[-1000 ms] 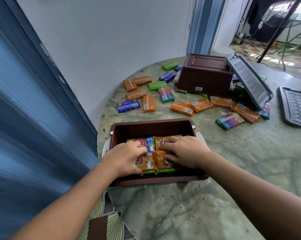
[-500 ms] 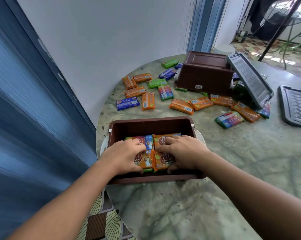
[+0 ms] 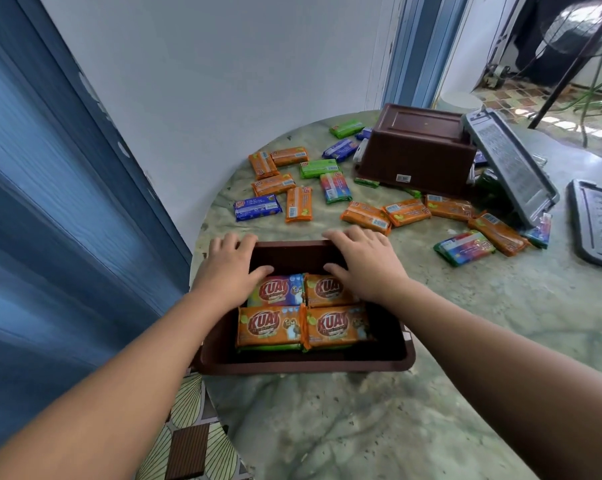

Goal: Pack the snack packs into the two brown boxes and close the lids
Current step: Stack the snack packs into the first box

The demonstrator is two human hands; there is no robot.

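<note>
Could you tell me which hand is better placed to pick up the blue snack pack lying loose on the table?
The left hand, I would judge. It rests on the open brown plastic box's far-left rim, with the blue snack pack just beyond it; the right hand lies farther right.

You have one view only, a wide-angle camera worn on your head, looking forward and steeply down over your own forearms onto the round green marbled stone table [image 3: 465, 306]. It sits close above the table's near edge, so the open brown plastic box [image 3: 303, 363] there fills the middle of the frame, while the far edge and the upturned brown plastic box [image 3: 417, 150] lie higher and smaller. The lens bends the blue door [image 3: 50, 202] at the left.
</note>
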